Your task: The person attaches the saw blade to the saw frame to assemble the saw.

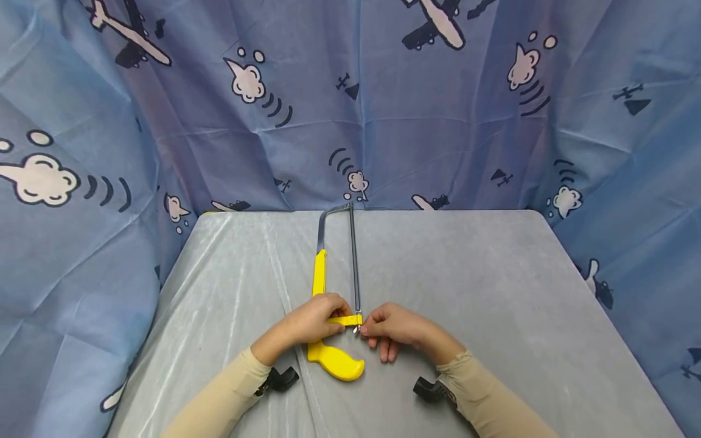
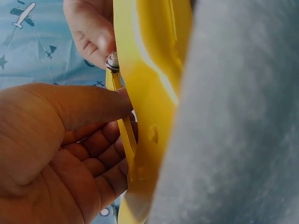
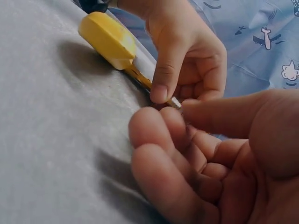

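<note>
From my remote seat I see the hacksaw (image 1: 319, 275) pointing away over the table (image 1: 465, 261), my left hand (image 1: 317, 317) pinching its yellow bracket (image 1: 347, 320), my nearer right hand (image 1: 395, 325) pinching the wing nut (image 1: 356, 330) from the right.

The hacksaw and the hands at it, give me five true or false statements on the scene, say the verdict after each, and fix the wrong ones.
1. The left hand holds the short yellow arm of the hacksaw. True.
2. The right hand holds the handle. False: its fingertips are at the small metal fitting by the arm's end.
3. In the head view, the handle is nearer the person than the blade. True.
4. The handle is black. False: it is yellow.
5. The curtain behind the table has airplanes printed on it. True.
</note>
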Action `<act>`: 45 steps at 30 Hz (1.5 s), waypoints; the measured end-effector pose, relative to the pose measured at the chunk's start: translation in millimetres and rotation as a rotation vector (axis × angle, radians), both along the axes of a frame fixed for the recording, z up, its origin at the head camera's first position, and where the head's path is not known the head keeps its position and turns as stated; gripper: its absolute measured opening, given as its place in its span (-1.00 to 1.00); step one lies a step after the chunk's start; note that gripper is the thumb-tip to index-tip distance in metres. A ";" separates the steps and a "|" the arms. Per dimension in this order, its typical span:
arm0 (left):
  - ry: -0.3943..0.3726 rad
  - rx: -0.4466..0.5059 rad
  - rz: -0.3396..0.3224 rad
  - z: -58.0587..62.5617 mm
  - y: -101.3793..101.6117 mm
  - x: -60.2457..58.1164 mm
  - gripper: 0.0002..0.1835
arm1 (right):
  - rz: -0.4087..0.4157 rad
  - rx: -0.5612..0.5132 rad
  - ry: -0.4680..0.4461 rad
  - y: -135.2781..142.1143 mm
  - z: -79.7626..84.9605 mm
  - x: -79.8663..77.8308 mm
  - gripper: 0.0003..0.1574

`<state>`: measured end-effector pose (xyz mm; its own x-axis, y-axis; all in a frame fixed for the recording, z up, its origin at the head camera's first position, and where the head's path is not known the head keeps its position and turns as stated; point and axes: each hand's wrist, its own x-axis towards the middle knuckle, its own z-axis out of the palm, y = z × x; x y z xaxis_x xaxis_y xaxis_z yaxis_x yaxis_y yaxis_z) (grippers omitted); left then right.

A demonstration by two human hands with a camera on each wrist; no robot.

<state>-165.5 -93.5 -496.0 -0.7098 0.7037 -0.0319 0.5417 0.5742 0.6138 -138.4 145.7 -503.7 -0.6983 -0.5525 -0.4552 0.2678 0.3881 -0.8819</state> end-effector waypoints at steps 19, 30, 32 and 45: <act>0.005 0.005 -0.013 -0.4 -0.3 -3.1 -0.81 | 0.021 0.002 -0.022 -3.6 1.5 1.1 -0.76; 0.009 0.001 -0.013 -0.2 0.0 -2.5 -0.82 | 0.009 0.021 0.008 -4.8 3.0 1.9 -0.64; 0.011 0.000 -0.012 -0.2 0.1 -2.5 -0.82 | 0.012 -0.002 -0.022 -4.5 2.8 1.4 -0.64; 0.015 0.004 -0.011 0.2 -0.2 -2.2 -0.82 | -0.012 0.035 0.041 -6.6 3.2 2.6 -0.75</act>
